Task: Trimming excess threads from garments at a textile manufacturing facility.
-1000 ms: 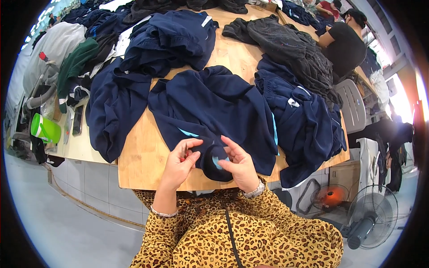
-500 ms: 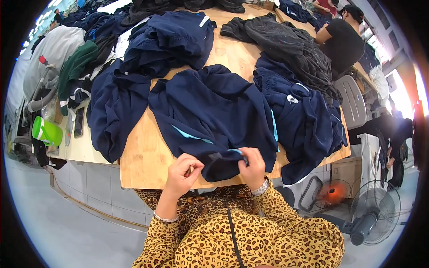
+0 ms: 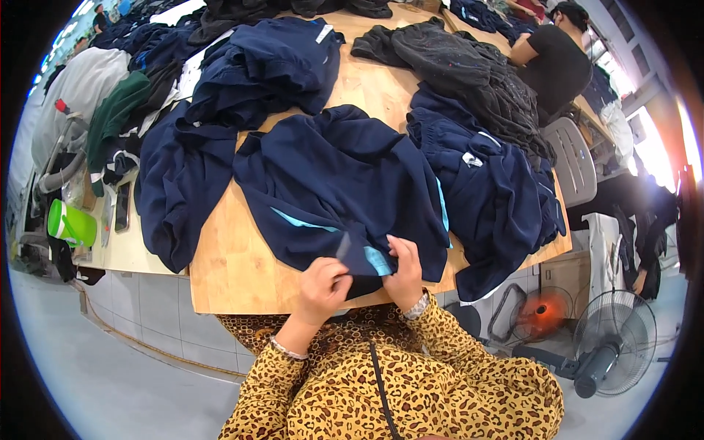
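Observation:
A navy garment (image 3: 345, 169) with light blue strips lies bunched on the wooden table (image 3: 227, 271) before me. At its near edge, my right hand (image 3: 405, 275) is closed on the cloth beside a light blue strip. My left hand (image 3: 323, 290) is curled shut against the same edge, slightly blurred. Whatever its fingers pinch is hidden. Just above them, a small grey patch (image 3: 343, 246) shows smeared on the cloth.
Navy garments are heaped at back left (image 3: 271, 66) and right (image 3: 477, 176), with a dark grey pile (image 3: 469, 66) behind. A green bucket (image 3: 72, 223) and a phone (image 3: 122, 207) sit left. A fan (image 3: 614, 334) stands at right; a co-worker (image 3: 557, 66) sits beyond.
My left hand has moved right and slightly down, closer to my right hand. The near edge has turned so more of the light blue strip shows. The whole view has shifted slightly.

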{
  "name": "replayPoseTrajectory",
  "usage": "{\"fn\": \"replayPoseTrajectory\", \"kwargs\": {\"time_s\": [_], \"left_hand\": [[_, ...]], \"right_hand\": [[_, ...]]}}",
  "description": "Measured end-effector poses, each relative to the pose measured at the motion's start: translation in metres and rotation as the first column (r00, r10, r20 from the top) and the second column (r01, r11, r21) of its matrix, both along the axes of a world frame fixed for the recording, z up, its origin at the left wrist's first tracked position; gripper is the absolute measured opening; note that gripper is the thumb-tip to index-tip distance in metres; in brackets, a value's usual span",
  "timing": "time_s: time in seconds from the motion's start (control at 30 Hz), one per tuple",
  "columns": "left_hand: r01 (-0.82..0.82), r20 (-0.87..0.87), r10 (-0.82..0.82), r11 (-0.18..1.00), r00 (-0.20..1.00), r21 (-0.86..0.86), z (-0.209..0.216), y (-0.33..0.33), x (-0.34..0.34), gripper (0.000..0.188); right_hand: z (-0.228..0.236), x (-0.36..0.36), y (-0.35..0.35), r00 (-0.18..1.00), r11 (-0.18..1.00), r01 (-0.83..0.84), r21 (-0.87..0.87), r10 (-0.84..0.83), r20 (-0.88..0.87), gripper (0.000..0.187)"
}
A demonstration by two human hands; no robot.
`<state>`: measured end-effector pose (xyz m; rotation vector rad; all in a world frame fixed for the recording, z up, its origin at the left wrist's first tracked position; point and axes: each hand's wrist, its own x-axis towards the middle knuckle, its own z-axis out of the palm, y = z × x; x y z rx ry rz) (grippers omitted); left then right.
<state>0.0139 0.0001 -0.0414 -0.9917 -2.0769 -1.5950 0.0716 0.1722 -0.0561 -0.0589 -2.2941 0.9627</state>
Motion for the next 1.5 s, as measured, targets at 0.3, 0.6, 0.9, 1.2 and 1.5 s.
{"fn": "replayPoseTrajectory", "kwargs": {"time_s": [0.3, 0.6, 0.9, 1.2, 1.5], "left_hand": [[-0.322, -0.305, 0.278, 0.941, 0.911, -0.106, -0.032, -0.069, -0.012, 0.033], [-0.336, -0.314, 0.282, 0.932, 0.906, -0.134, -0.036, -0.081, -0.004, 0.033], [-0.682, -0.052, 0.680, 0.728, 0.731, -0.074, -0.055, -0.144, 0.016, 0.023], [-0.802, 0.247, 0.816, 0.569, 0.523, -0.181, -0.039, -0.157, -0.016, 0.009], [-0.356, 0.516, 0.624, 0.771, 0.587, -0.527, -0.007, -0.198, -0.036, 0.016]], "right_hand": [[0.003, -0.011, 0.028, 0.967, 0.979, 0.194, -0.068, -0.203, -0.151, 0.056], [0.006, -0.008, 0.025, 0.981, 0.984, 0.150, -0.097, -0.160, -0.111, 0.053], [0.024, 0.025, 0.004, 0.808, 0.847, -0.524, -0.088, 0.527, 0.262, 0.025], [0.079, -0.133, 0.040, 0.934, 0.932, -0.357, 0.058, 0.357, 0.019, 0.006], [0.035, -0.266, 0.040, 0.934, 0.858, -0.354, 0.373, 0.348, 0.085, 0.012]]}}
